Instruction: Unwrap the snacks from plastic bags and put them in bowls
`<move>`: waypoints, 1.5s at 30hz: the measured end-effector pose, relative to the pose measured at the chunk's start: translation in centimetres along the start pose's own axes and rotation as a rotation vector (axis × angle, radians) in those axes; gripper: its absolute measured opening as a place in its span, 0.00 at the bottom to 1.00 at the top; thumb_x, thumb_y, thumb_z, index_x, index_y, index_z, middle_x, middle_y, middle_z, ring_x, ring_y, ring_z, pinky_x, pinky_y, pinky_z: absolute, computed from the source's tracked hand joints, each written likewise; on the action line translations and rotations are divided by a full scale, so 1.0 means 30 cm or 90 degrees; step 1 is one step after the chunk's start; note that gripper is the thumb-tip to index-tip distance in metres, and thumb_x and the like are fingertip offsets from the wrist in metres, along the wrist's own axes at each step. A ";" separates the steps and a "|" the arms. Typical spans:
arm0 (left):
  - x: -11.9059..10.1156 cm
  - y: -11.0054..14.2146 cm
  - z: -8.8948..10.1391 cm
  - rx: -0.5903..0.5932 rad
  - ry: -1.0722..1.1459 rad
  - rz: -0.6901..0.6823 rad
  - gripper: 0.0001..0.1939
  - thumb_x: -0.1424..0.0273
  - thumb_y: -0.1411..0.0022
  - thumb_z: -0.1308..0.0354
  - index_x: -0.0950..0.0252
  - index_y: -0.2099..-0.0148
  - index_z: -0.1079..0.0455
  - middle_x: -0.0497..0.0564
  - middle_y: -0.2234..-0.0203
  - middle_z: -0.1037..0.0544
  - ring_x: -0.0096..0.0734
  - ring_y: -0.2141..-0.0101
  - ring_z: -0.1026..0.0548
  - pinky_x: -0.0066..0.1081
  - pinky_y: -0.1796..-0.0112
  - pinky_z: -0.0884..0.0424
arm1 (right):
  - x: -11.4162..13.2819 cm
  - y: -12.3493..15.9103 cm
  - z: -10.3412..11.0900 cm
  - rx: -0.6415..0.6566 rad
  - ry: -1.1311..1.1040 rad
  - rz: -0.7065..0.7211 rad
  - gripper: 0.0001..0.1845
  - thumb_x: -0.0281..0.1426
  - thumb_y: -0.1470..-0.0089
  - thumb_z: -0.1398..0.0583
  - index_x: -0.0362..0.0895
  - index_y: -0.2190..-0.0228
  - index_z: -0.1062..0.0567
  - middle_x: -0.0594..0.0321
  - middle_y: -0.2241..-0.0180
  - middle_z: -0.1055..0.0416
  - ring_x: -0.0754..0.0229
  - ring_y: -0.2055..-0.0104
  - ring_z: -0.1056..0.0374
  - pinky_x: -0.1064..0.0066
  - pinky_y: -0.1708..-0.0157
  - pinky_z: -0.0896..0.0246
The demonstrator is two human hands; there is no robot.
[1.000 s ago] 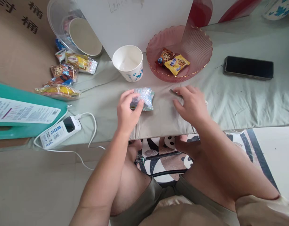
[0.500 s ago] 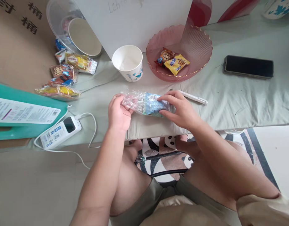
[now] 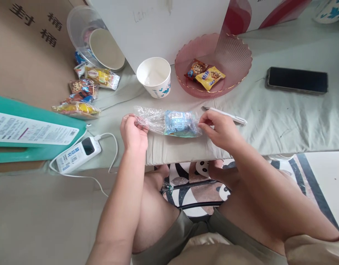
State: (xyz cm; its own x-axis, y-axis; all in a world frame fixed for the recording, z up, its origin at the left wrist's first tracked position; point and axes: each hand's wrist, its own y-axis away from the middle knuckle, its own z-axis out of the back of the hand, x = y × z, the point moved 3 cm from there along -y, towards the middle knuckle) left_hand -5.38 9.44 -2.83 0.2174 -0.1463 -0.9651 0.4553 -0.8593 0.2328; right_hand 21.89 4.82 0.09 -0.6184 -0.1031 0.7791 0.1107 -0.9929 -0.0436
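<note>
A clear plastic bag [image 3: 153, 118] is stretched sideways near the front edge of the cloth-covered table. Inside its right half sits a blue snack packet [image 3: 178, 122] with some green along the bottom. My left hand [image 3: 134, 133] is closed on the bag's crumpled left end. At the right end my right hand [image 3: 220, 128] pinches the plastic between thumb and fingers. A white utility knife [image 3: 227, 115] lies just behind my right hand, its blade end pointing left.
Behind the bag stand a white paper cup [image 3: 153, 78] and a pink ribbed bowl [image 3: 239, 62] with two snack packets. A phone [image 3: 297, 80] lies to the right. Wrapped snacks [image 3: 84, 88], a green jug [image 3: 34, 129] and a white power bank [image 3: 78, 154] with a cable are at left.
My left hand has drawn left, and the bag is stretched longer. My right hand has slid off the blue packet to the bag's right end. The view has shifted slightly.
</note>
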 end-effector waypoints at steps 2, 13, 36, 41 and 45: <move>-0.012 -0.001 0.006 -0.020 0.001 -0.007 0.12 0.68 0.52 0.45 0.58 0.65 0.44 0.43 0.76 0.35 0.25 0.76 0.33 0.26 0.74 0.35 | -0.007 0.001 0.022 -0.025 0.022 -0.032 0.02 0.32 0.44 0.42 0.46 0.69 0.30 0.61 0.70 0.26 0.57 0.68 0.31 0.65 0.64 0.38; -0.050 0.009 0.022 -0.067 -0.163 -0.161 0.05 0.67 0.45 0.45 0.59 0.65 0.36 0.49 0.68 0.30 0.31 0.67 0.29 0.31 0.68 0.32 | -0.048 0.006 0.087 -0.114 0.137 -0.024 0.19 0.28 0.49 0.43 0.46 0.55 0.24 0.53 0.56 0.24 0.52 0.60 0.28 0.59 0.60 0.34; -0.131 0.182 0.016 0.268 -0.474 -0.527 0.08 0.64 0.39 0.39 0.59 0.70 0.26 0.50 0.72 0.22 0.36 0.68 0.25 0.37 0.61 0.27 | 0.070 0.049 0.039 -0.167 -0.015 0.108 0.10 0.26 0.48 0.48 0.49 0.72 0.28 0.58 0.65 0.23 0.52 0.59 0.26 0.56 0.54 0.32; -0.178 0.276 0.017 0.453 -0.477 -0.528 0.08 0.69 0.43 0.39 0.58 0.75 0.27 0.48 0.78 0.24 0.30 0.77 0.29 0.33 0.74 0.32 | 0.080 0.067 0.089 -0.039 -0.074 0.147 0.11 0.26 0.52 0.49 0.48 0.77 0.28 0.61 0.73 0.24 0.55 0.67 0.28 0.59 0.56 0.34; -0.143 0.328 0.002 0.647 -0.529 -0.354 0.10 0.65 0.39 0.41 0.57 0.73 0.24 0.45 0.83 0.26 0.27 0.83 0.32 0.30 0.78 0.34 | 0.072 0.075 0.063 0.153 0.049 0.143 0.16 0.32 0.44 0.49 0.47 0.74 0.23 0.64 0.81 0.32 0.60 0.76 0.37 0.63 0.65 0.41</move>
State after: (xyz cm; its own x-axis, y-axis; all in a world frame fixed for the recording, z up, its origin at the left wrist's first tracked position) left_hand -1.88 1.57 3.58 -0.5047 0.3864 -0.7720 -0.5723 -0.8193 -0.0360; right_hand 22.28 2.46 2.85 -0.6138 -0.3303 0.7170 0.4255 -0.9035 -0.0519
